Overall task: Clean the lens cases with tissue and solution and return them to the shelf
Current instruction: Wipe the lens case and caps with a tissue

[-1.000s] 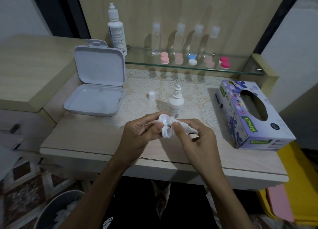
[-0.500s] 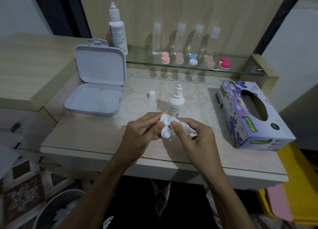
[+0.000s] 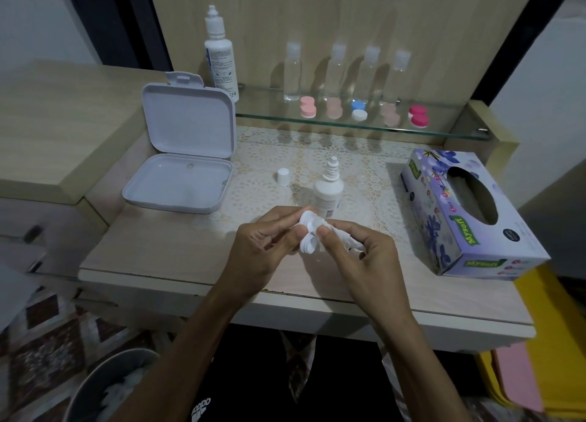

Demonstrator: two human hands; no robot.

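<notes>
Two hands at frame centre, left hand (image 3: 266, 247) and right hand (image 3: 358, 256) pinching one white lens case (image 3: 308, 234), five lens cases (image 3: 358, 110) sitting on the glass shelf (image 3: 444, 128), four clear bottles (image 3: 339, 72) standing behind

Above the front edge of the pale wooden table (image 3: 177, 247), the left hand (image 3: 263, 250) and right hand (image 3: 364, 256) pinched a white plastic lens case (image 3: 308, 231), with crumpled white tissue (image 3: 344, 242) in the right
</notes>
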